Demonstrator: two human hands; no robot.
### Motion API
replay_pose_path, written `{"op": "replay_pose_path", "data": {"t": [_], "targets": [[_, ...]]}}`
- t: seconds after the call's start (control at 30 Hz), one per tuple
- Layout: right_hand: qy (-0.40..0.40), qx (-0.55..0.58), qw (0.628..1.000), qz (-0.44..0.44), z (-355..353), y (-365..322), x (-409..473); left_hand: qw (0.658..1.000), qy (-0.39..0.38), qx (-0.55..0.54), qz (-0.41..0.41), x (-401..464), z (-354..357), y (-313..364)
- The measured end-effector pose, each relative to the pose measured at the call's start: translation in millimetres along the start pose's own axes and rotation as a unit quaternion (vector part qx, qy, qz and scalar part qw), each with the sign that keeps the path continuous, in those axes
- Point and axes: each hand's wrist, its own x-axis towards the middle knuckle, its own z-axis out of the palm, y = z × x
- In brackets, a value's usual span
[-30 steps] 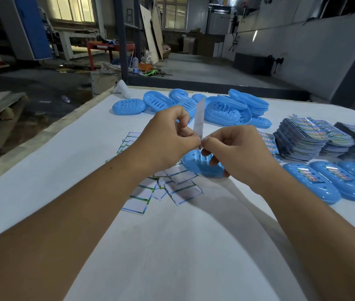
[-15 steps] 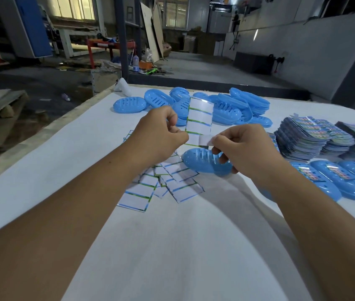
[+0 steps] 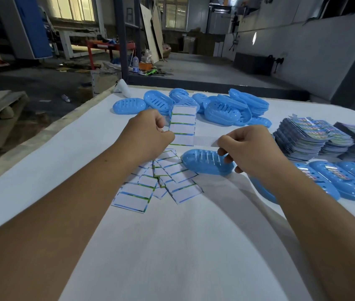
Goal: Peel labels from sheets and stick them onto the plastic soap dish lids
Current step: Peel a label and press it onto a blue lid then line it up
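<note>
Since the earlier frame, both hands have been drawn apart. At nine o'clock, the label sheet [image 3: 182, 126] is pinched by the left hand [image 3: 148, 135]; at three o'clock, a peeled label [image 3: 206, 141] is pinched by the right hand [image 3: 248, 148], above the soap dish lid [image 3: 205, 161] on the counter [image 3: 172, 246].

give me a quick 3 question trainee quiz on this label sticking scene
1. True or false: the left hand holds the label sheet up off the table.
2. Multiple choice: the right hand pinches a label that is
A. stuck on a lid
B. peeled sideways off the sheet's bottom row
C. lying flat on the table
3. Fill in: the blue lid right below the right hand bears ___ label on its visible top.

Key
1. True
2. B
3. no; the labelled lids lie in a row to the right, in front of the sheet stacks.
</note>
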Motion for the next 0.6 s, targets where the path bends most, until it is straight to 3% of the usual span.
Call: {"op": "replay_pose_path", "data": {"t": [0.23, 0.6], "targets": [[0.001, 0.002, 1.000, 0.003, -1, -2, -2, 0.996, 0.023, 0.087, -0.008, 1, -9, -2], [0.001, 0.009, 1.000, 0.003, 4, -1, -1, 0.943, -0.147, 0.290, -0.072, -4, -38, 1]]}}
